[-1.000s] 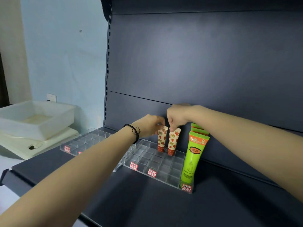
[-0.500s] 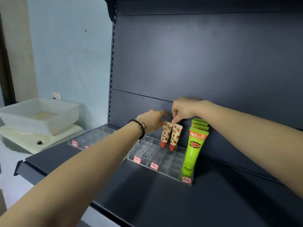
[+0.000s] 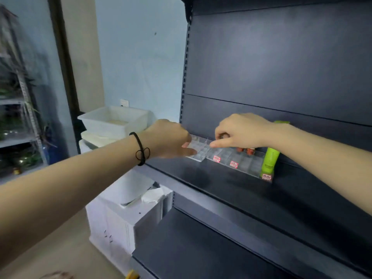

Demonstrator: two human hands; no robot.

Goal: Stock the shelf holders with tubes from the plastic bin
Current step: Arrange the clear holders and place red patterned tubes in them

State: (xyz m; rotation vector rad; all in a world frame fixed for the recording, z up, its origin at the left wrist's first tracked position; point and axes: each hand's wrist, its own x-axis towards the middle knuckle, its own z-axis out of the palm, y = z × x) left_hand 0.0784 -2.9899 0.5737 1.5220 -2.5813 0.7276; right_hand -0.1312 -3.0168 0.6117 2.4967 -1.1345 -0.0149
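Two clear plastic holders sit side by side on the dark shelf (image 3: 219, 184): the left holder (image 3: 198, 148) and the right holder (image 3: 244, 162), both with red price labels. My left hand (image 3: 169, 139), with a black band on its wrist, reaches over the left holder with fingers extended and holds nothing. My right hand (image 3: 239, 131) hovers over the right holder with its index finger pointing left and nothing in it. It hides most of two small patterned tubes (image 3: 249, 151), whose red caps show in the back row. Green tubes (image 3: 269, 160) stand at that holder's right end.
The white plastic bin (image 3: 114, 121) rests on a stack of white containers left of the shelf unit. A white cabinet (image 3: 128, 214) stands below it. A lower dark shelf (image 3: 201, 248) juts out underneath. A metal rack (image 3: 18, 121) with greenery stands at far left.
Both hands have let go of the two patterned tubes, which stay in the holder, and moved left and down. The view has swung left and back, showing the lower shelf and floor.
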